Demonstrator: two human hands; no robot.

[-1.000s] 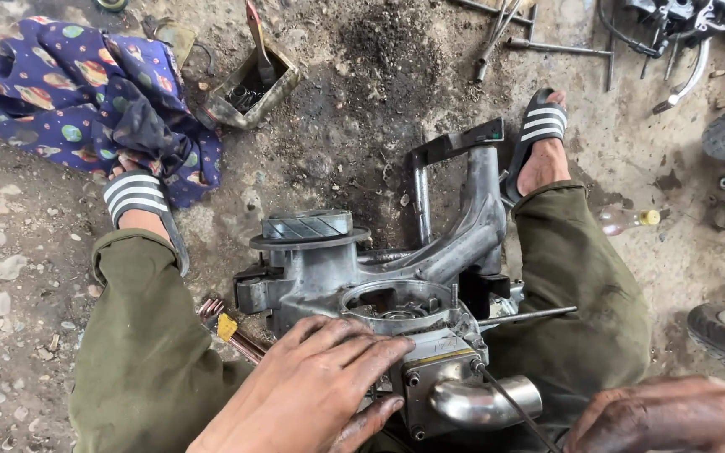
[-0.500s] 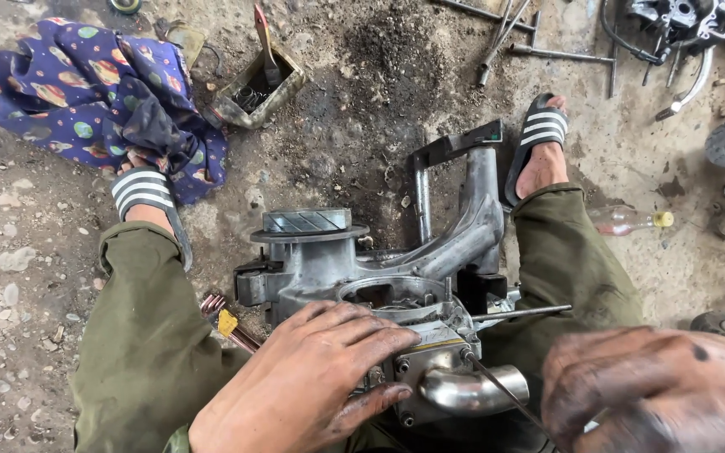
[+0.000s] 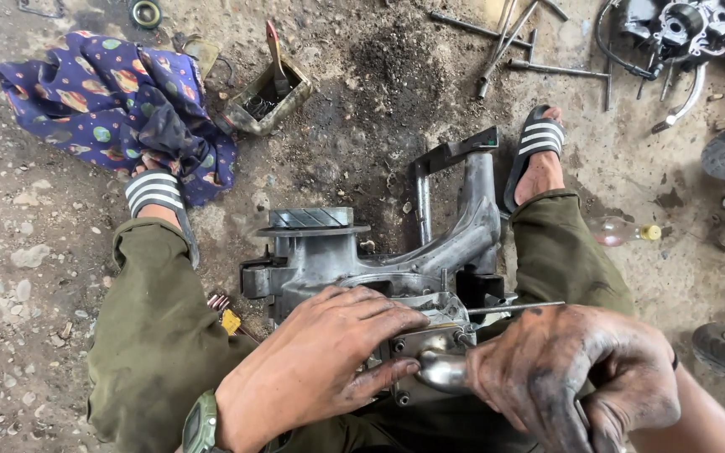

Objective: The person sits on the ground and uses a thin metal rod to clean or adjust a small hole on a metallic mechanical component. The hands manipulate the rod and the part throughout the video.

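— Between my knees on the dirt floor (image 3: 362, 109) sits the engine casing (image 3: 379, 252), a grey cast-metal block with ribs and a long arm running far right.

— How will it handle?

— Heavy and stiff, I'd judge, and greasy. My left hand (image 3: 320, 361) lies flat over its near face, fingers spread and pressing. My right hand (image 3: 576, 373), black with oil, has its fingers curled round the smooth chrome pipe (image 3: 438, 369); that polished bend looks slippery.

— Better holds?

— The ribbed housing or the arm. A soft patterned cloth (image 3: 102, 101) lies far left.
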